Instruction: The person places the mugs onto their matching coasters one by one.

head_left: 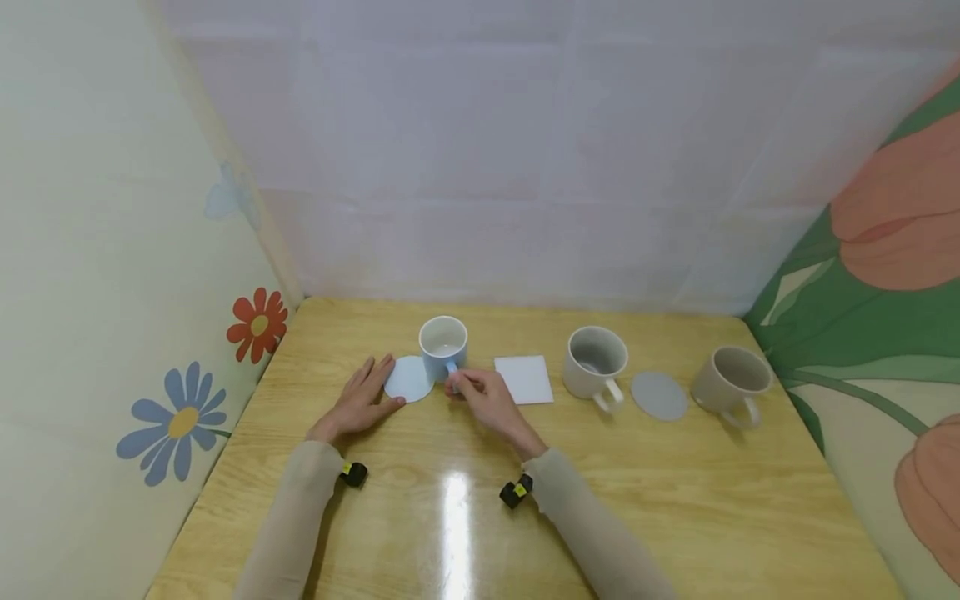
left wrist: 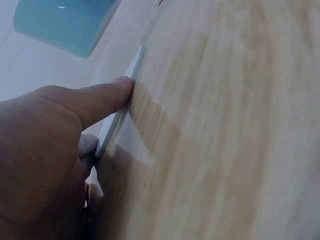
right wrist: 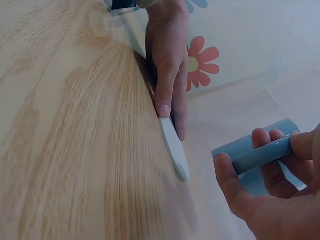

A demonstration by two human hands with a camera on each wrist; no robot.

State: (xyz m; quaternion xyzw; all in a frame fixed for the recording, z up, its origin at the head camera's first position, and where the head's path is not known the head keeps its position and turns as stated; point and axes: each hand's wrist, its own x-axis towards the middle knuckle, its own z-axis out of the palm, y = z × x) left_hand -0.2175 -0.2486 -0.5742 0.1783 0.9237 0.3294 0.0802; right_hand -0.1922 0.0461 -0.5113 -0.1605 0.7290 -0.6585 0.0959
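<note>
My right hand (head_left: pixel 487 400) grips the handle of a light blue mug (head_left: pixel 444 367), white inside. In the right wrist view the fingers wrap the mug's handle (right wrist: pixel 265 154), and the mug hangs above the table beside a round pale blue coaster (head_left: pixel 409 380). My left hand (head_left: pixel 362 400) rests at the coaster's left side, fingers straight and spread. Its thumb (left wrist: pixel 107 100) touches the near edge of the coaster in the left wrist view, while another fingertip (left wrist: pixel 88 144) shows farther along that edge.
Right of the mug lies a white square coaster (head_left: pixel 524 379). Beyond it stand a light grey mug (head_left: pixel 581 375), a round grey coaster (head_left: pixel 659 396) and a beige mug (head_left: pixel 712 392) on the wooden table (head_left: pixel 675 517). A pale cloth (head_left: pixel 487 167) hangs behind the table.
</note>
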